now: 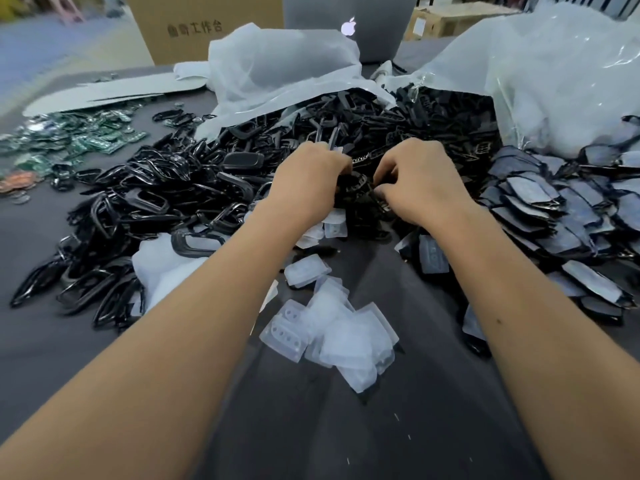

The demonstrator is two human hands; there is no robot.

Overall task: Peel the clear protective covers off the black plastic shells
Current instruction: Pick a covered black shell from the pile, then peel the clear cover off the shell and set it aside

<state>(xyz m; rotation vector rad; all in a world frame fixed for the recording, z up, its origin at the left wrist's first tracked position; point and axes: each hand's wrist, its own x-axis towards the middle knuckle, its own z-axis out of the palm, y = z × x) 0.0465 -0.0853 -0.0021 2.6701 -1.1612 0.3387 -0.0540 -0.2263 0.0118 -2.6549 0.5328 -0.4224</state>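
Note:
A large heap of black plastic shells [346,129] spills from an open plastic bag across the middle of the dark table. My left hand [306,178] and my right hand [420,181] meet over the heap's near edge, both with fingers curled around one black shell [356,188] held between them. Whether a cover is on that shell is hidden by my fingers. Several clear covers [339,334] lie loose in a pile on the table, nearer to me between my forearms.
Black ring-shaped frames [138,209] pile up at the left, with green circuit boards [86,136] beyond. Flat film-covered parts [561,216] are stacked at the right under a clear bag [554,71]. A cardboard box [194,26] and a laptop [349,26] stand at the back.

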